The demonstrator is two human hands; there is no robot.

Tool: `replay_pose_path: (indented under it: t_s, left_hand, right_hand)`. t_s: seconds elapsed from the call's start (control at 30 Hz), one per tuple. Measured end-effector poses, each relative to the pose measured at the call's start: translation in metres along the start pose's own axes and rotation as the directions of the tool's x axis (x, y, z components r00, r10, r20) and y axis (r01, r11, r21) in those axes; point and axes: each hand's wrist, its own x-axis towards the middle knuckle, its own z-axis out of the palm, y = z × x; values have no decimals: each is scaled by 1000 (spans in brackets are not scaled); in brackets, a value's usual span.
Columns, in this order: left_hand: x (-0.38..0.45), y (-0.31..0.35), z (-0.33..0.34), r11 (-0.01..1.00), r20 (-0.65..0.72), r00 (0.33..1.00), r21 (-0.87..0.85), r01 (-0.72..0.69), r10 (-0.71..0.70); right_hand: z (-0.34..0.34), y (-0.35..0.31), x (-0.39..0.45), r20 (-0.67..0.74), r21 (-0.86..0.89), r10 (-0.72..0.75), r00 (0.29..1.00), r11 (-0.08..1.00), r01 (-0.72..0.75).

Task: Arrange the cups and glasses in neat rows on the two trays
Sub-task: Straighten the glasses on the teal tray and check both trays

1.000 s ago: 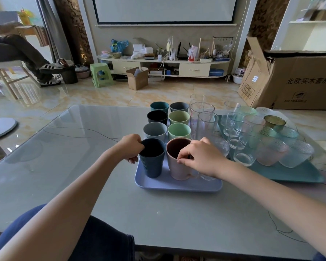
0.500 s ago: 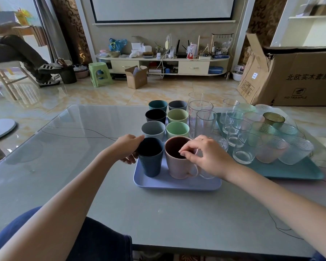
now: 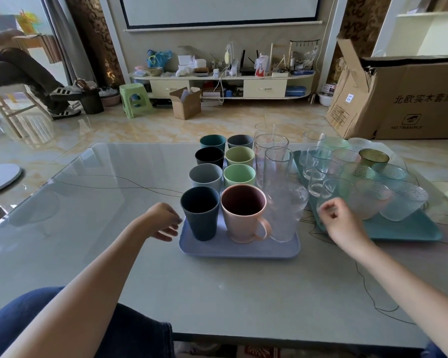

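A lavender tray (image 3: 239, 248) holds two rows of coloured cups and a row of clear glasses. At its front stand a dark blue cup (image 3: 200, 213), a pink mug (image 3: 243, 213) with its handle to the right, and a frosted glass (image 3: 285, 213). A teal tray (image 3: 409, 229) to the right carries several clear and tinted glasses. My left hand (image 3: 163, 223) hovers just left of the dark blue cup, fingers loosely curled, holding nothing. My right hand (image 3: 339, 223) hangs between the two trays, fingers loosely curled and empty.
The glass-topped table (image 3: 114, 202) has thin cables lying across it. A large cardboard box (image 3: 409, 99) stands on the floor beyond the table's right side. A seated person's legs (image 3: 23, 73) are at far left, with a green stool (image 3: 135, 99) near the TV cabinet.
My left hand has let go of the dark blue cup and drawn back left. My right hand has left the pink mug's rim and moved right, toward the teal tray.
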Motion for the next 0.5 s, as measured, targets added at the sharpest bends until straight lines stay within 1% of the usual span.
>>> replay_pose_path:
  t_s: [0.07,0.13,0.2,0.3,0.4,0.5]
  left_hand:
    - [1,-2,7,1000,37,999,2,12,-12]
    - [3,-3,13,1000,43,999,0,24,-24]
    - [6,-4,15,998,30,999,36,44,-45]
    - [8,-3,19,986,53,997,156,55,-64]
    - [9,-2,20,972,86,995,236,25,-47]
    - [12,-3,20,968,106,994,252,-13,-14]
  right_hand:
    - [7,10,-3,133,-110,117,984,989,-103]
    - [14,13,-9,219,-158,168,961,978,-135]
    - [18,13,-14,269,-226,179,946,967,-118]
    - [19,9,-18,335,-303,181,925,950,-76]
    - [20,6,-24,394,-326,209,895,942,-76]
    - [24,6,-30,410,-344,207,888,937,-60]
